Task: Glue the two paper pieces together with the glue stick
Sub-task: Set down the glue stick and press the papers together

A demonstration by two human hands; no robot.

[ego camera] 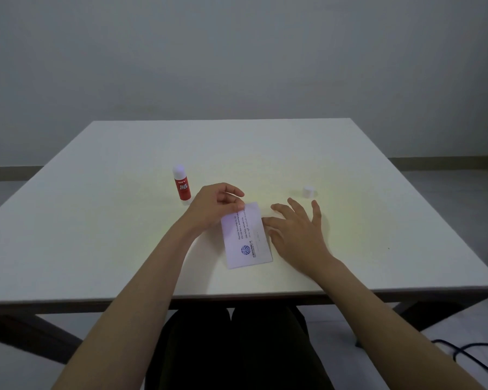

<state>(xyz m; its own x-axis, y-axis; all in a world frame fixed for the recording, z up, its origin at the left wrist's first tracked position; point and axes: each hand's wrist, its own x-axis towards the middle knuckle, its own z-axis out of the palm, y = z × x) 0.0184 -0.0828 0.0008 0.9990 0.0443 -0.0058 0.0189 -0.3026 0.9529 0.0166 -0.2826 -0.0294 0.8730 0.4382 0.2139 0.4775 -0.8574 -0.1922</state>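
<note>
A white printed paper piece with a blue logo lies near the middle of the white table. My left hand pinches its far left corner between thumb and fingers. Flat on the table beside the paper's right edge rests my right hand, fingers spread, its fingertips touching that edge. A second paper piece is not separately visible. The red glue stick stands upright, uncapped, to the far left of my left hand. Its white cap sits apart, beyond my right hand.
The table's near edge runs just below the paper, with my dark-clothed legs under it. A dark cable lies on the floor at the lower right. A grey wall stands behind the table.
</note>
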